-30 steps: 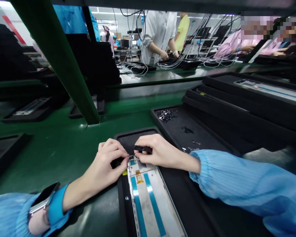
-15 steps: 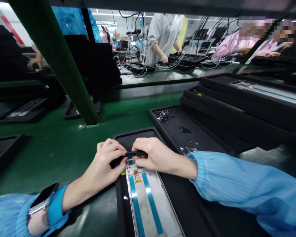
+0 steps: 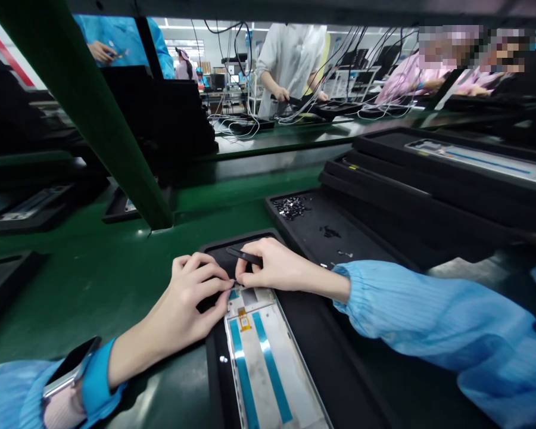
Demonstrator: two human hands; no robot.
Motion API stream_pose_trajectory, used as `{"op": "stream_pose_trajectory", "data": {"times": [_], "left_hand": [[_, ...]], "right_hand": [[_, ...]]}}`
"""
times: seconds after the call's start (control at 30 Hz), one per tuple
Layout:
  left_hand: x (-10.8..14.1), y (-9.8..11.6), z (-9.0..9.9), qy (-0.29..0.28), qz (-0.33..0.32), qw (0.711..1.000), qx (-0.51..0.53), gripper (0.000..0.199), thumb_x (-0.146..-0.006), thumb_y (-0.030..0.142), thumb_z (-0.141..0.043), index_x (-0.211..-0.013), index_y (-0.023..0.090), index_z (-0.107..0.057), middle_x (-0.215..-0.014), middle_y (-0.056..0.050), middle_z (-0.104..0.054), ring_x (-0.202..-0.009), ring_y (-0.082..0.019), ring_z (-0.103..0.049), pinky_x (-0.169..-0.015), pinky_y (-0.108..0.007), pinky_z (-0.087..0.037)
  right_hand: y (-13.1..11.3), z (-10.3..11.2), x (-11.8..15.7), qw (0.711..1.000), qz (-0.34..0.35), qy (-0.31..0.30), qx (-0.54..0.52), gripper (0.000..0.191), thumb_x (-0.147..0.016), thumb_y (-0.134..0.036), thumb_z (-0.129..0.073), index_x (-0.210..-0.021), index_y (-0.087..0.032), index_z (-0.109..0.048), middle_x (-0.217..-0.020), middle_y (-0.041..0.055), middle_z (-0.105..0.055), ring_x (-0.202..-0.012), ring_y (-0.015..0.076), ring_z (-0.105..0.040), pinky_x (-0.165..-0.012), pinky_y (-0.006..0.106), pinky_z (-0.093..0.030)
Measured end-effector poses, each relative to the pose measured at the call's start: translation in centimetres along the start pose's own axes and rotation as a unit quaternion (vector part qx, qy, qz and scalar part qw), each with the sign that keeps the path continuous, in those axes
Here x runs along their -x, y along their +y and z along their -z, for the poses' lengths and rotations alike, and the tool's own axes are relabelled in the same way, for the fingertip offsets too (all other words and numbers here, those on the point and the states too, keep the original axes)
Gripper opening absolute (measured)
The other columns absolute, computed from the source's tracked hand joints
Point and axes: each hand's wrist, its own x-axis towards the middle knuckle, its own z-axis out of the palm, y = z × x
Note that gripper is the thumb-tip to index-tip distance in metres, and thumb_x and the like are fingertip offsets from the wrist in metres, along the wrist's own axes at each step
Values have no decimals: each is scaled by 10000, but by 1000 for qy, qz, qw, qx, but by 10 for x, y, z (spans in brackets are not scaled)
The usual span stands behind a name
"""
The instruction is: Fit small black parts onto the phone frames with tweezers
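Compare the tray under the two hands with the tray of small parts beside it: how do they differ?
The work tray holds one long metal frame with blue strips, while the parts tray holds scattered small pieces. Both hands are over the work tray; neither is over the parts tray. Both trays are black with raised rims.

The device frame [image 3: 252,357] lies in a tray [image 3: 321,357] on the tabletop [image 3: 116,262]; right of it and behind, a parts tray [image 3: 306,232], then stacked trays [image 3: 411,199]; far left, apparently another tray [image 3: 9,273]
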Motion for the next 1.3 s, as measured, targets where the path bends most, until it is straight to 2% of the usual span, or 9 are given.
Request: {"op": "stream_pose_trajectory", "data": {"times": [0.27,0.33,0.47,0.5,0.57,0.67,0.8,1.07,1.3], "left_hand": [[-7,10,9,-66,-76,984,-145,231,-876,156,-419,-803,162,-638,-858,-72,-666,-982,-286,-489,-792,-461,-296],[-7,9,9,-76,-77,986,-128,217,-874,154,-430,-830,161,-643,-885,-68,-666,-996,-280,-495,-805,-450,-309],[-3,-1,5,-49,-44,998,-15,191,-847,144,-462,-893,172,-646,-890,-58,-659,-963,-223,-518,-817,-389,-362],[-2,-3,3,-34,-37,999,2,187,-839,139,-468,-880,172,-647,-868,-58,-660,-938,-213,-524,-808,-379,-372],[-1,-5,1,-7,-25,999,24,167,-822,132,-485,-836,171,-646,-815,-50,-660,-891,-202,-529,-779,-363,-386],[-1,-6,0,14,9,998,62,137,-812,129,-501,-767,168,-625,-767,-37,-650,-836,-187,-527,-746,-340,-403],[-3,-7,0,4,41,995,95,148,-822,143,-492,-720,167,-596,-753,-32,-639,-786,-172,-531,-754,-342,-417],[-3,-10,-2,-9,40,996,84,154,-829,163,-478,-738,173,-602,-769,-40,-643,-793,-175,-533,-746,-339,-409],[-5,-7,-1,-2,37,996,86,145,-832,140,-474,-736,165,-579,-757,-27,-627,-759,-158,-531,-710,-326,-388]], "right_hand": [[-3,-2,-3,1000,-5,1,7,44,-639,-127,-596,-662,-129,-633,-607,-32,-593,-536,70,-485,-473,174,-325],[-5,2,-2,1000,10,27,3,63,-686,-162,-602,-666,-123,-646,-606,-18,-594,-557,80,-511,-510,184,-360],[-7,10,4,982,-17,171,-73,373,-864,-373,-457,-690,-110,-656,-624,29,-615,-519,85,-540,-510,195,-408],[-8,11,6,977,-33,189,-93,452,-887,-421,-403,-667,-111,-648,-610,37,-614,-498,85,-541,-489,193,-410],[-7,9,9,972,-57,183,-133,548,-901,-493,-329,-616,-119,-609,-535,33,-582,-452,92,-541,-450,194,-410],[-4,1,11,970,-23,155,-188,422,-880,-472,-417,-673,-134,-563,-568,9,-570,-509,109,-587,-491,201,-458],[-4,-9,13,972,57,175,-145,141,-792,-282,-608,-788,-150,-557,-788,11,-595,-721,121,-616,-605,200,-494],[-5,-12,17,980,93,140,-108,74,-878,-221,-475,-853,-155,-500,-797,19,-576,-668,112,-643,-613,219,-527],[-4,-13,15,982,121,134,-47,73,-875,-187,-472,-825,-154,-513,-806,24,-565,-701,120,-614,-653,235,-503]]}}
